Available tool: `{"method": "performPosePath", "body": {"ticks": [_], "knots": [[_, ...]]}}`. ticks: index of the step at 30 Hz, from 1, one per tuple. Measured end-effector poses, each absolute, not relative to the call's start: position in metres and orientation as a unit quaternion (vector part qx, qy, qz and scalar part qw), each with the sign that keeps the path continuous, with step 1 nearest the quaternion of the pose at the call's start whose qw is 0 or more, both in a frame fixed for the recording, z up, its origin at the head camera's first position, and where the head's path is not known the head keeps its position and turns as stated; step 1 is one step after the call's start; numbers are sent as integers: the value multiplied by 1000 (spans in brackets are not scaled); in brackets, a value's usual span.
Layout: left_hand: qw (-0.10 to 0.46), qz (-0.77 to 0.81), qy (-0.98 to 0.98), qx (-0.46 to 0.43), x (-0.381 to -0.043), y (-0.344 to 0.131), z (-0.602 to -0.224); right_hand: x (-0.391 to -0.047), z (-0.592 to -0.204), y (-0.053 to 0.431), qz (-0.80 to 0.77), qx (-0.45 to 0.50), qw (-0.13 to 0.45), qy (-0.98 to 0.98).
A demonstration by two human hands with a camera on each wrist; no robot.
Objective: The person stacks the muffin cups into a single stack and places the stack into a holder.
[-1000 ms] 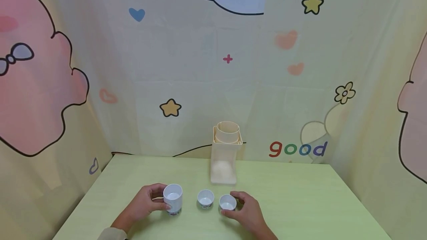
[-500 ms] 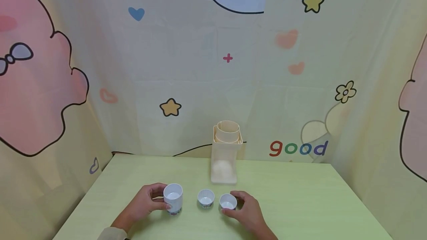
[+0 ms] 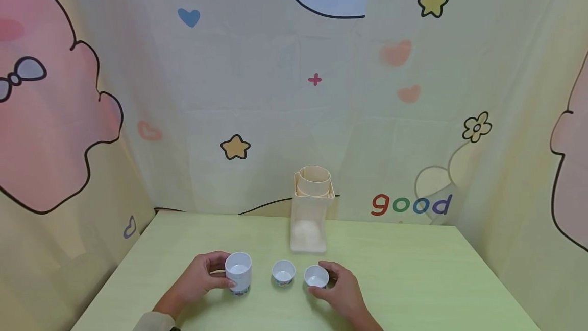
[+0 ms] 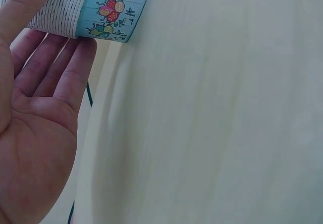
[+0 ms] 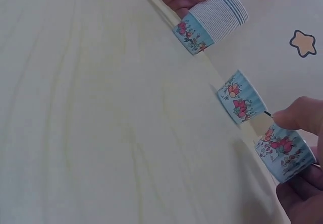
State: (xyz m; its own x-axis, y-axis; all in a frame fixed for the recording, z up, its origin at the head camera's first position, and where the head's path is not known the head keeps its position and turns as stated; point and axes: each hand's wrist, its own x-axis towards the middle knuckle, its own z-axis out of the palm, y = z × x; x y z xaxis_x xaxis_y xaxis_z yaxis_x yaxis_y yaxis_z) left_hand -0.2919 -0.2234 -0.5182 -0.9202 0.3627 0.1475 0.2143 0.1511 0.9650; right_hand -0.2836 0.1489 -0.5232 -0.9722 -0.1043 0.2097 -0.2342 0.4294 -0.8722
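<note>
My left hand (image 3: 205,276) grips a tall stack of nested paper baking cups (image 3: 239,271), thumb on the near side and fingers behind. The left wrist view shows the stack's layered white rims and a blue outer cup (image 4: 113,13) with flower and fruit prints. My right hand (image 3: 342,290) pinches a small paper baking cup (image 3: 316,275) between thumb and fingers. Another paper baking cup (image 3: 283,273) stands upright on the table between the hands, its blue printed side (image 5: 241,99) showing in the right wrist view.
Behind the cups, a cream plastic holder (image 3: 309,226) with a round tube (image 3: 314,180) at its top stands near the back of the pale green table (image 3: 404,269). Curtains printed with cartoon shapes (image 3: 271,80) enclose the back and both sides.
My right hand has moved slightly to the right with its cup, widening the gap to the middle cup. The left hand and its stack stay in place.
</note>
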Motion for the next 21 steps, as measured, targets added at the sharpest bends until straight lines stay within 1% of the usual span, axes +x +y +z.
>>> {"method": "performPosePath", "body": {"ticks": [10, 21], "knots": [[59, 626, 752, 199, -290, -223, -517, -283, -518, 144, 582, 89, 41, -807], [60, 629, 749, 197, -291, -224, -516, -278, -505, 134, 629, 103, 35, -770]]}}
